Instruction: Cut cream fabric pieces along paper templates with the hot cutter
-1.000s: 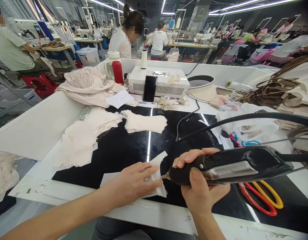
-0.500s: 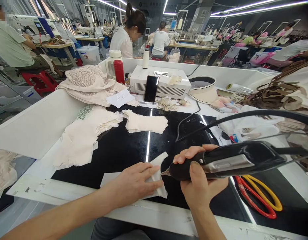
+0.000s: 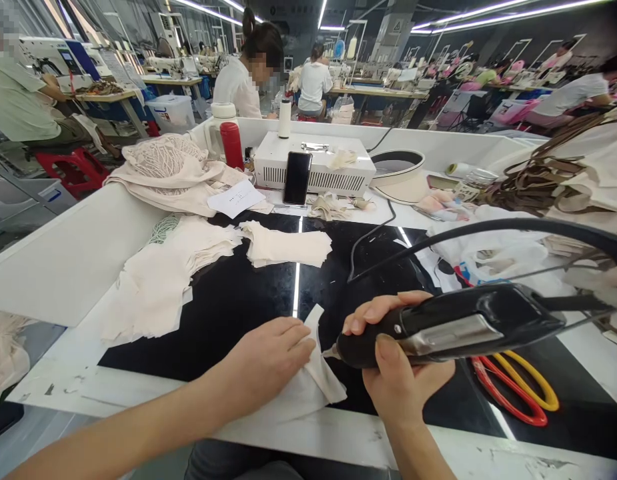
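My right hand (image 3: 398, 360) is wrapped around a black handheld tool (image 3: 453, 327) with a silver lever on its side and a cable at its back end. The tool points left, and its narrow metal tip is at the edge of a folded off-white cloth piece (image 3: 324, 373). With fingers drawn together, my left hand (image 3: 273, 360) grips that piece near its fold; the fingertips are partly hidden. A white sheet, paper or cloth, lies under the left hand. Beyond, a stack of cream cloth pieces (image 3: 288, 245) rests on the black work surface (image 3: 228, 300), beside a larger cream pile (image 3: 153, 287).
Red-and-yellow-handled scissors (image 3: 535, 400) lie to the right of my right hand. A black cable (image 3: 355, 253) crosses the surface. At the back are a phone (image 3: 297, 179), a white vented box (image 3: 338, 177), a visor (image 3: 398, 177) and a red bottle (image 3: 231, 145). Other people sit beyond.
My left hand's fingers have drawn together and shifted slightly back from the tool. The cloth piece has turned, its near end swinging right. The right hand and tool have hardly moved.
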Motion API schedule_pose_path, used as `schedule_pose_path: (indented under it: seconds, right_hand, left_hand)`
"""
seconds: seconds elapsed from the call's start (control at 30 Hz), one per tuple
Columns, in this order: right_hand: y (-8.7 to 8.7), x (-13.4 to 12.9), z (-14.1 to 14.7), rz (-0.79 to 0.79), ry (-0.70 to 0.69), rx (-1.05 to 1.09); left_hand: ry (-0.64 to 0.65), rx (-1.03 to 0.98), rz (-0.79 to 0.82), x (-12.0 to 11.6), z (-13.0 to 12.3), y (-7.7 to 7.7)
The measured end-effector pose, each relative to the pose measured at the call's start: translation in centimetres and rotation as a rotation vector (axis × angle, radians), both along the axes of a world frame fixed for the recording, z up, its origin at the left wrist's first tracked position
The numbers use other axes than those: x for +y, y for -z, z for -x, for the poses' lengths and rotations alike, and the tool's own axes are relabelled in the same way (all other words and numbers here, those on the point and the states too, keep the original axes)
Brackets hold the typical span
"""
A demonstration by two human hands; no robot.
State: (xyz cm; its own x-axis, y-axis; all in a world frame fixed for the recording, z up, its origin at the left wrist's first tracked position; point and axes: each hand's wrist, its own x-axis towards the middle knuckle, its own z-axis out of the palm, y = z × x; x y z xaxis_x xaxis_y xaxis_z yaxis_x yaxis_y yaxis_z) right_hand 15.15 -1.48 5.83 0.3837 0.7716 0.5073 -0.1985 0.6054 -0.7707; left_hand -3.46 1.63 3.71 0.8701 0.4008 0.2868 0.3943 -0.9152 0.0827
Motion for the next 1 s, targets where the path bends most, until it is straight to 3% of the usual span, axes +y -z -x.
schedule_pose_path:
  seconds: [0.13,0.23,0.63,1.0]
  right_hand:
    - [0.0,0.1,0.1,0.008,0.005,0.0]
    - [0.0,0.1,0.1,0.012,0.01,0.002]
    - [-0.3,-0.1,0.3,0.011,-0.001,0.008]
    - [-0.3,-0.1,0.3,0.0,-0.005,-0.001]
  left_hand:
    - [0.198,0.001,0.103,3.4,-0.3,0.9]
    - [0.264,0.053,0.213,4.7,-0.5,1.8]
    - [0.245,0.04,0.346,5.8,0.9,1.9]
    - [0.255,0.111,0.273,5.5,1.5,0.9]
